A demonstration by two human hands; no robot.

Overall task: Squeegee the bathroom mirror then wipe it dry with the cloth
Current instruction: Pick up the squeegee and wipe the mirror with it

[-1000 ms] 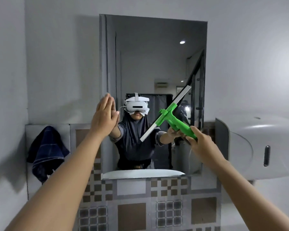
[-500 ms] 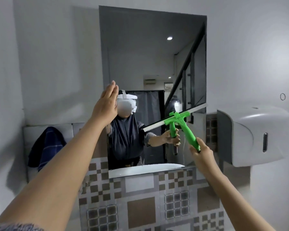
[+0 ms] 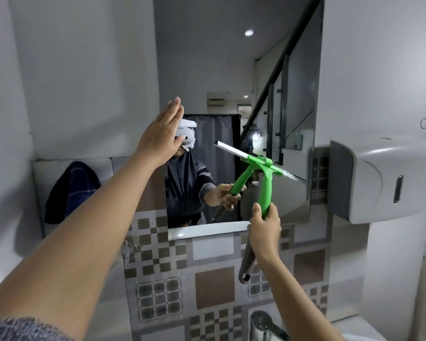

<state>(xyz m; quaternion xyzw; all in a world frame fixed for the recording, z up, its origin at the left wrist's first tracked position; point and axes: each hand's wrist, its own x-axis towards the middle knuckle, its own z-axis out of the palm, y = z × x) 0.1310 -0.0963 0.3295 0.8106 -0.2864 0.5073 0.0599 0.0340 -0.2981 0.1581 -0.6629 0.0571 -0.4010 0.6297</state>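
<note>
One head view shows the squeegee (image 3: 266, 183) blade swung since a second ago from steep to low across the mirror (image 3: 219, 70), right hand (image 3: 265, 227) fisted on its handle, left hand (image 3: 161, 136) flat-fingered and empty, cloth (image 3: 71, 190) hanging unused, so squeegeeing seems underway

Squeegee (image 3: 266, 183): green plastic handle, pale blade strip across the top, tilted so its left end sits higher than its right; blade against the glass, lower right. Mirror (image 3: 231, 70): tall rectangle on the grey wall above patterned tiles. Cloth (image 3: 71, 190): dark blue with faint checks, hanging left of the mirror, well apart.
</note>
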